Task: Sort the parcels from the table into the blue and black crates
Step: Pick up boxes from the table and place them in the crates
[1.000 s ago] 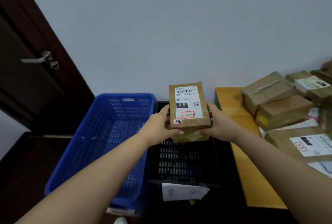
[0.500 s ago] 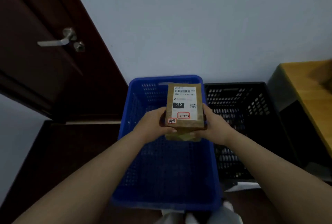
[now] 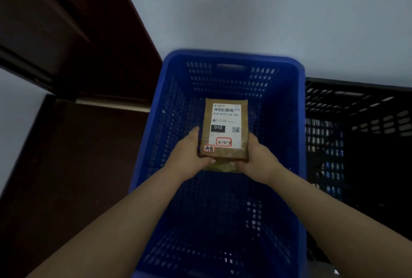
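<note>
1. The parcel (image 3: 224,130) is a small brown cardboard box, held flat with its top face toward the camera. It is in the air inside the opening of the blue crate (image 3: 223,59), above the crate floor and not touching the walls.
2. On the top face there is a white shipping label (image 3: 226,127) with a barcode, the printed line "010 010 L30 551", a black field with "010", and a small QR code. A red-framed handwritten note sits at the lower edge of the label, and a second small red-framed sticker (image 3: 209,148) is on the near left corner of the box.
3. The left hand (image 3: 189,155) holds the near left side of the parcel; its grip is pressed on the box, thumb along the side and fingers under the near edge.
4. The right hand (image 3: 258,157) holds the near right side in the same way, its grip also pinching the parcel from the side and from below.
5. Both forearms reach in from the bottom of the view, over the near rim of the blue crate.
6. The blue crate has perforated walls, and no other parcel is visible inside it.
7. The black crate (image 3: 356,90) stands just beside the blue one, on its right, also with perforated walls.
8. Behind both crates is a pale wall (image 3: 267,10). On the left is a dark brown door (image 3: 55,21), and the floor (image 3: 66,166) below it is dark.
</note>
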A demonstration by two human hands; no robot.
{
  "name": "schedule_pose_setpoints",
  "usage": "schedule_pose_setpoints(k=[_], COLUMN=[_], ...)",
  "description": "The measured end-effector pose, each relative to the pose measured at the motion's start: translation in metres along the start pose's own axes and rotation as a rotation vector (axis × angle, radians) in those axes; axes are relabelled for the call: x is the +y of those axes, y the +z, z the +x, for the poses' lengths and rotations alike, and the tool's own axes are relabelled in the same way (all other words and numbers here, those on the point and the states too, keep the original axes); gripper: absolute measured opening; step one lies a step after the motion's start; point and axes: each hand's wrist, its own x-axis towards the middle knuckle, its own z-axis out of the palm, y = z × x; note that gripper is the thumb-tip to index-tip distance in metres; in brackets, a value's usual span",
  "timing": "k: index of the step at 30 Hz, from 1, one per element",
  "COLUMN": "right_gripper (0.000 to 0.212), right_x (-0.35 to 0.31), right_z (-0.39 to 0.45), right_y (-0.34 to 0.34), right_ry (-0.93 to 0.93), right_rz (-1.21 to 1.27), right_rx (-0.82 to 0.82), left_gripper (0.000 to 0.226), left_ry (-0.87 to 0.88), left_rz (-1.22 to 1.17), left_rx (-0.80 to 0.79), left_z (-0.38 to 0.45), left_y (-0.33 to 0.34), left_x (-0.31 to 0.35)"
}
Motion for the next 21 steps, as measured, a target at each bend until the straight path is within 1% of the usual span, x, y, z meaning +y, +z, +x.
schedule_pose_setpoints(k=[1, 2, 5, 7, 13, 17, 21], right_gripper=[0.081, 0.08, 0.078, 0.075, 0.074, 0.075, 0.083], right_x=[0.006, 0.011, 0.025, 0.033, 0.045, 0.048, 0.048], right_z=[0.016, 0.032, 0.076, 0.102, 0.178, 0.218, 0.244], right_y=[0.006, 0.012, 0.028, 0.038, 0.068, 0.085, 0.1], right_ry=[0.013, 0.022, 0.041, 0.053, 0.055, 0.012, -0.008], right_rz=[-0.02, -0.039, -0.092, -0.127, -0.064, -0.01, 0.017], right_rx=[-0.007, -0.01, -0.009, -0.002, 0.026, 0.046, 0.061], left_gripper=[0.096, 0.096, 0.072, 0.066, 0.076, 0.074, 0.07], left_ry=[-0.05, -0.086, -0.128, -0.157, -0.233, -0.266, -0.306], left_rz=[0.003, 0.003, -0.018, -0.044, -0.031, -0.003, 0.041], left_rx=[0.016, 0.029, 0.049, 0.079, 0.158, 0.209, 0.253], left_z=[0.012, 0.025, 0.059, 0.078, 0.139, 0.173, 0.195], left_y=[0.005, 0.01, 0.025, 0.033, 0.044, 0.045, 0.043], left_x=[-0.009, -0.018, -0.047, -0.064, -0.11, -0.132, -0.145])
